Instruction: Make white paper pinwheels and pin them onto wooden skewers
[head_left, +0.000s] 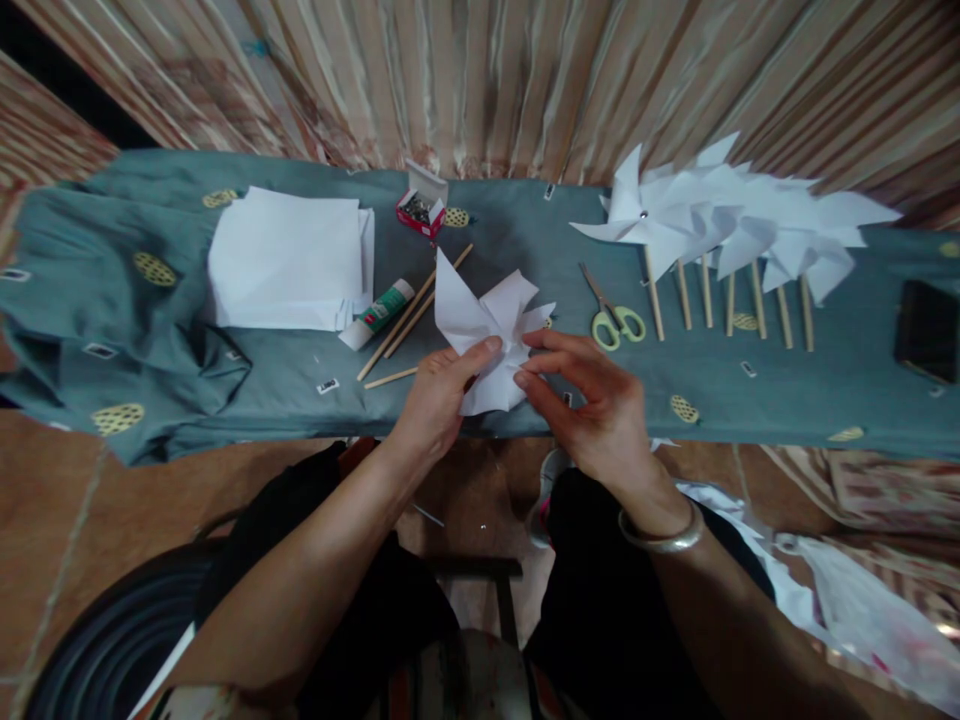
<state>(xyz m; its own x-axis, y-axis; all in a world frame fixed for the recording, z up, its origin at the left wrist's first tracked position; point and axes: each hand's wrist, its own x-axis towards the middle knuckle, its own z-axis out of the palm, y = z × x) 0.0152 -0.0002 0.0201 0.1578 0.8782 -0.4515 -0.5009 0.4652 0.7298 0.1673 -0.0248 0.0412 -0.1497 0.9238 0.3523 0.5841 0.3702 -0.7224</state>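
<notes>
Both hands, left hand (439, 395) and right hand (592, 400), close their fingers on a half-folded paper pinwheel (491, 335), steadying its flaps, scissors (615, 318) at three o'clock.

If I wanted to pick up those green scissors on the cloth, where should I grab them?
Probably by the green loops of the scissors, coming from the near edge of the table. The loops point toward the person and lie flat, with bare cloth around them, while the blades point away toward the far side. The row of pinwheels lies just right, so reach in from the front.
</notes>
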